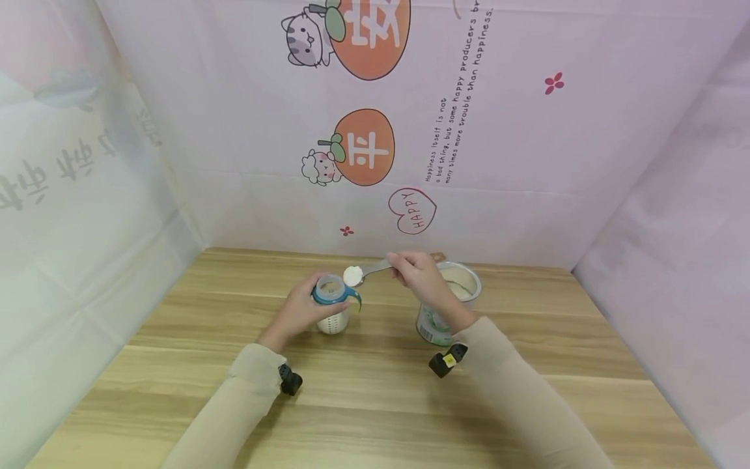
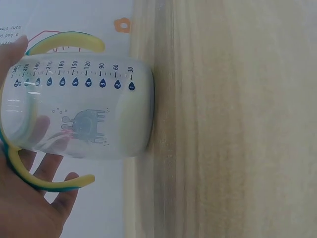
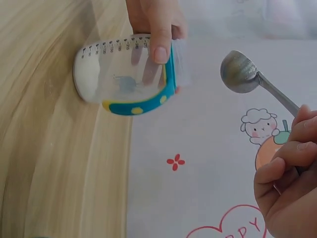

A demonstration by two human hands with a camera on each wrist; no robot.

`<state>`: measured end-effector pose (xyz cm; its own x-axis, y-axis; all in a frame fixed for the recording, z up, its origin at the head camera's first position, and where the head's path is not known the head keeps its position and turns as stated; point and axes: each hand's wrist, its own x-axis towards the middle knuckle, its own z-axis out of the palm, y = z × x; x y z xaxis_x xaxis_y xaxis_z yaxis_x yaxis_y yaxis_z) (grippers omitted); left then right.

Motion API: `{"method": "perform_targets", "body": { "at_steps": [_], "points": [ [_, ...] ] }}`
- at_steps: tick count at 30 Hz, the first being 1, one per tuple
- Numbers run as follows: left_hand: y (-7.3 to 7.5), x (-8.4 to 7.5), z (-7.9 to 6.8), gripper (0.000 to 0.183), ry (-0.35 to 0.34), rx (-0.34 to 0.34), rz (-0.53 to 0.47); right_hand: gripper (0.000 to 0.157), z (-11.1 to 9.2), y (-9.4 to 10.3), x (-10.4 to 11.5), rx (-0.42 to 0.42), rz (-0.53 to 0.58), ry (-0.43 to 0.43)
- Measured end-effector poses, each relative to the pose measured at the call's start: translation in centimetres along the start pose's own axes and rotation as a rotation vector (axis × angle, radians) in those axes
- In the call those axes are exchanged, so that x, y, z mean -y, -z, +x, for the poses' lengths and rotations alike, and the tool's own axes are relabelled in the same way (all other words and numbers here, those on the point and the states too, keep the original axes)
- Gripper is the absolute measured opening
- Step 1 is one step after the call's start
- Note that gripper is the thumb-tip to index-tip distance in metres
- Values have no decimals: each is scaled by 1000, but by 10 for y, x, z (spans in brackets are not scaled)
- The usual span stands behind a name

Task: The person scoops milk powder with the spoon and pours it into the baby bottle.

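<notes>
My left hand [image 1: 297, 311] grips a clear baby bottle [image 1: 333, 324] round its neck, just above the table. The bottle has no cap, a blue collar with blue-and-yellow handles [image 3: 136, 108], and white powder at the bottom. In the left wrist view its printed scale [image 2: 74, 74] shows. My right hand [image 1: 423, 280] holds a metal measuring spoon [image 1: 377, 266] by its handle. White powder [image 1: 353, 275] heaps in the spoon's bowl, close beside the bottle's open mouth. From the right wrist view only the underside of the bowl [image 3: 238, 72] is seen.
An open can [image 1: 433, 326] of pale powder stands on the wooden table [image 1: 363, 404], behind and below my right forearm. A printed pink-white cloth [image 1: 498, 195] hangs along the table's back edge, and more cloth hangs at both sides.
</notes>
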<state>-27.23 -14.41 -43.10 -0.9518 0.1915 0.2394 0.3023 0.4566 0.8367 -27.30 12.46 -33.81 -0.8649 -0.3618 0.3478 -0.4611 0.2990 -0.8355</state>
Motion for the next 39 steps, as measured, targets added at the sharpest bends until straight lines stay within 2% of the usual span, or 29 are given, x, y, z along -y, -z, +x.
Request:
{"method": "perform_targets", "body": {
  "at_steps": [5,11,17,22,30,39],
  "points": [
    [0,2,-1,66,22,7,-22,41,6,-11,-3,-8,-18,11],
    [1,3,-1,68,13,26,-60,42,11,-24,-6,-18,-18,-15],
    [2,5,-1,72,25,37,-50,43,11,-34,-10,-13,-55,-34],
    [2,6,0,75,33,35,-44,41,11,-42,-16,-28,-39,-24],
    [2,4,0,77,49,43,-35,39,9,-51,-21,-25,-109,33],
    [2,3,-1,74,45,42,-31,34,5,-59,-31,-15,-190,158]
  ]
}}
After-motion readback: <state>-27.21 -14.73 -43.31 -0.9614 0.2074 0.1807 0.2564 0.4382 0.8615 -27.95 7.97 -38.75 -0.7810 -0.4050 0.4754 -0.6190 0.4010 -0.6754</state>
